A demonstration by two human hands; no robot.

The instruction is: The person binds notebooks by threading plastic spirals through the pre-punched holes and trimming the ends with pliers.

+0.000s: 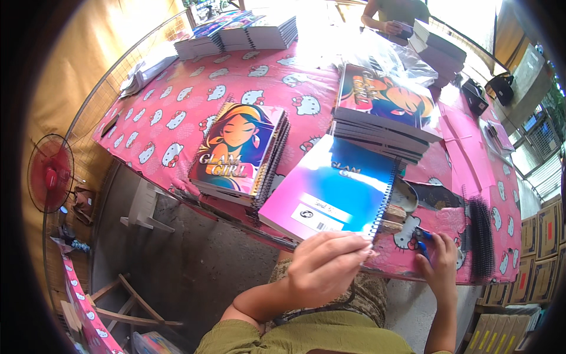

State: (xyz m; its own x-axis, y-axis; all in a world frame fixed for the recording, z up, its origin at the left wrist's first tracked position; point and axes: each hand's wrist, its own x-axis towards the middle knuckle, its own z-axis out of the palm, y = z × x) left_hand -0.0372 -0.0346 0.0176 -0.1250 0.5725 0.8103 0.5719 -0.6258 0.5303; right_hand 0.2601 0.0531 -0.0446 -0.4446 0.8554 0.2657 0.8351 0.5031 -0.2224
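Note:
A spiral notebook (pixel 339 186) with a blue and pink cover lies tilted at the table's near edge, its black coil along the right side. My left hand (pixel 324 265) pinches at its near right corner, by the end of the coil. Just to the right, my right hand (pixel 442 259) is closed round the blue handles of small pliers (pixel 421 237), low over the tabletop. Left of the notebook stands a stack of bound notebooks (pixel 236 147) with an illustrated figure on the cover. Behind it is a larger pile of notebooks (pixel 383 106).
Loose black coils (pixel 481 236) lie at the table's right end, near pink sheets (pixel 466 144). More notebook stacks (pixel 236 32) stand at the far left. Across the table a person (pixel 395 20) handles something. A red fan (pixel 52 173) stands left; cartons (pixel 539 236) are piled right.

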